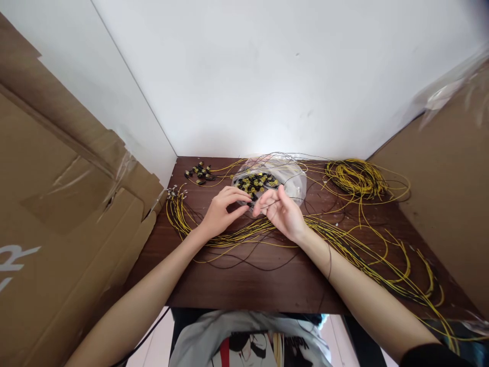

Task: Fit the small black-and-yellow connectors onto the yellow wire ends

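Note:
Over the middle of the brown table my left hand point(226, 210) has its thumb and forefinger close together on a small dark piece point(251, 202). Facing it, palm up, my right hand point(281, 210) has curled fingers near a thin dark wire; its exact hold is too small to tell. Just behind both hands lies a clear plastic bag point(294, 178) with many small black and yellow parts point(256, 182). A long bundle of yellow and black wires point(244, 235) runs beneath my hands and under my right forearm.
More black and yellow parts point(200, 172) lie at the back left. A coiled wire bundle point(357, 178) sits at the back right. Cardboard point(76, 204) stands on the left, with another cardboard panel point(451, 178) on the right. A white wall point(267, 76) closes off the back.

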`<state>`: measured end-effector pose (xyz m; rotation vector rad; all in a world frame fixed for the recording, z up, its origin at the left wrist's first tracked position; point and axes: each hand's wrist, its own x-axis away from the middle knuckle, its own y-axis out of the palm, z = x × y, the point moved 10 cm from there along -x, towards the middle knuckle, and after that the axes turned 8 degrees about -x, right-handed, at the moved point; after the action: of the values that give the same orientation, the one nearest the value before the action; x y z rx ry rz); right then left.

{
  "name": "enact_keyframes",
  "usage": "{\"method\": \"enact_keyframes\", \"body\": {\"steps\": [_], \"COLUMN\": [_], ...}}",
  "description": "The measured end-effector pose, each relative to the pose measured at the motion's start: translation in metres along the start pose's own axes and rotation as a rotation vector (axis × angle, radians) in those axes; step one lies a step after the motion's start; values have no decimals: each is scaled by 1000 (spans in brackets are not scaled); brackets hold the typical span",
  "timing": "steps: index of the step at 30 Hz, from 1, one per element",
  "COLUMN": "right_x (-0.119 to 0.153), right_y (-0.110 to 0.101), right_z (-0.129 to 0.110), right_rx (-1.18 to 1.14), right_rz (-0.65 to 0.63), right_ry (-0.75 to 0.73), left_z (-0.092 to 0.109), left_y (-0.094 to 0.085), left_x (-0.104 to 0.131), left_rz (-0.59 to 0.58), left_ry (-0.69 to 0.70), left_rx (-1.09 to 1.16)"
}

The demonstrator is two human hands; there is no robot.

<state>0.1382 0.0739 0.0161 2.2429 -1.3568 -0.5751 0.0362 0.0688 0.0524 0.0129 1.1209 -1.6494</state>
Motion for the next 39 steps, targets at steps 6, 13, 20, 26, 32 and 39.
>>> {"method": "enact_keyframes", "body": {"steps": [6,13,20,26,32,39], "right_x": [-1,-3,-4,-1,4,11], "right_y": [-1,-14,-36,-46,-30,6], "right_z": [-3,-6,-14,-30,-30,-24], "right_rx": [-71,-144,-182,-116,623,1183], "right_rz": [-24,55,183,261,249,5], "right_ry": [-35,-57,-139,-252,-235,-392], "left_z": [-12,-19,-31,-43,-42,-36], "left_y": [4,9,14,21,23,23], "left_x": [1,1,5,11,11,10], "left_rz": [-42,-95,-96,-117,-175,-213], "left_ry": [-100,-193,-323,-487,-461,-405], "left_rx": [67,183,242,375,341,286]}}
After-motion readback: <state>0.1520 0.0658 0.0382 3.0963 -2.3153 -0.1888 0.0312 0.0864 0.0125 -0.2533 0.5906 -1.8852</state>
